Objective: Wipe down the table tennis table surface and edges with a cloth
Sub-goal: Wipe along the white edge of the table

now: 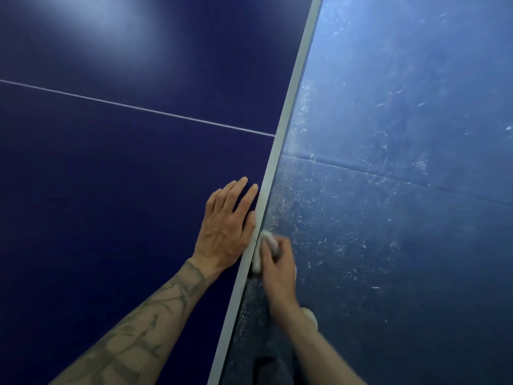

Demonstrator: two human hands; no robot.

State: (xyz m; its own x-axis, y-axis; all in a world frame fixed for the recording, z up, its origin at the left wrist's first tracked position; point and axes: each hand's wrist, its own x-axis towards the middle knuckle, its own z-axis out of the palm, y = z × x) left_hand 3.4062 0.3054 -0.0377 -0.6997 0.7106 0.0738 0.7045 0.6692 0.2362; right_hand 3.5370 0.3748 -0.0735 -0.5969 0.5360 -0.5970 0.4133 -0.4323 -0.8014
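Observation:
The dark blue table tennis table (111,176) fills the left of the view, with a thin white centre line (138,108) across it. Its pale edge strip (280,151) runs diagonally from top to bottom. My left hand (226,226) lies flat on the tabletop beside that strip, fingers straight. My right hand (277,268) grips a bunched white cloth (268,240) and holds it against the outer side of the edge, just below the left hand. Most of the cloth is hidden by the fingers.
To the right of the edge lies a scuffed blue floor (402,190) with a seam running across it. Dark trousers and a pale shoe (312,318) show below my right forearm, close to the table's side.

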